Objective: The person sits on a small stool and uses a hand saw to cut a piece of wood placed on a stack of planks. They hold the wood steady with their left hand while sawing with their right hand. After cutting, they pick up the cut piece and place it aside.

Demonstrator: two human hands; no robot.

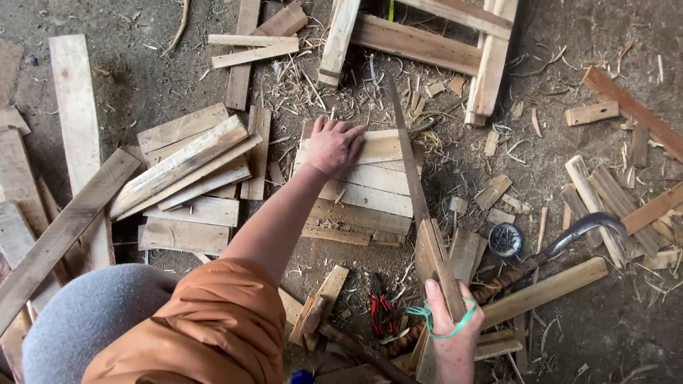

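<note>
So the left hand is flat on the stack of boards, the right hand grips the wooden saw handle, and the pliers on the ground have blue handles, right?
Not quite. The head view shows the pliers with red handles, not blue. The rest holds: the left hand is flat on the stack of boards, and the right hand grips the wooden saw handle.

Saw handle (437,267) under right-hand fingers (434,295)

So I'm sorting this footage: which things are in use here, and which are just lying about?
In use: left hand pressing stacked boards; right hand gripping the saw.

Lying about: pliers, sickle, plank pile, round tin.
</note>
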